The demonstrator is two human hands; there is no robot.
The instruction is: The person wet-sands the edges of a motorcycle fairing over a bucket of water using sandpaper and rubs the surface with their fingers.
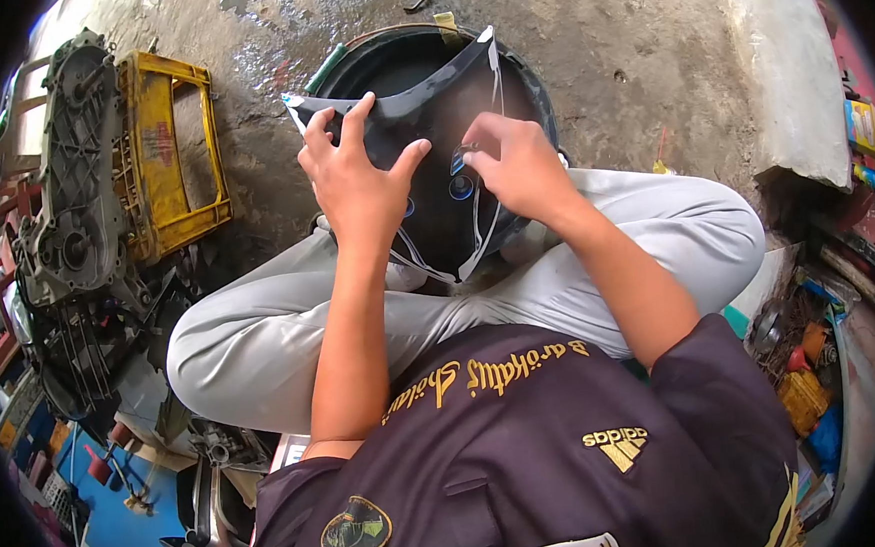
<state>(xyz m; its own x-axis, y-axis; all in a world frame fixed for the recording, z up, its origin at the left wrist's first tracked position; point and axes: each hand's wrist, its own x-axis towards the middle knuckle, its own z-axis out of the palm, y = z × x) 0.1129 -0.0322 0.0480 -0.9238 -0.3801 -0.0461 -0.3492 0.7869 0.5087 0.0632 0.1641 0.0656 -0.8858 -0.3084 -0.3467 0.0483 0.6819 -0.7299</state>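
Note:
A dark, glossy, roughly triangular panel (pixel 423 164) with pale edges lies across the black tub (pixel 536 85), between the wearer's crossed legs. My left hand (pixel 354 178) is over the panel's left side with fingers and thumb spread apart; whether the fingertips press on it cannot be told. My right hand (pixel 519 165) is above the panel's right side, thumb and fingers drawn together in a pinch. By those fingertips is a small shiny piece, too small and blurred to name. A round blue-rimmed spot (pixel 460 187) shows on the panel below them.
To the left stand a yellow plastic crate (pixel 175 154) and a greasy metal engine casing (pixel 72 165). Wet concrete floor (pixel 636 71) surrounds the tub. A concrete block (pixel 786 72) is at the right, with mixed parts (pixel 805 391) heaped lower right.

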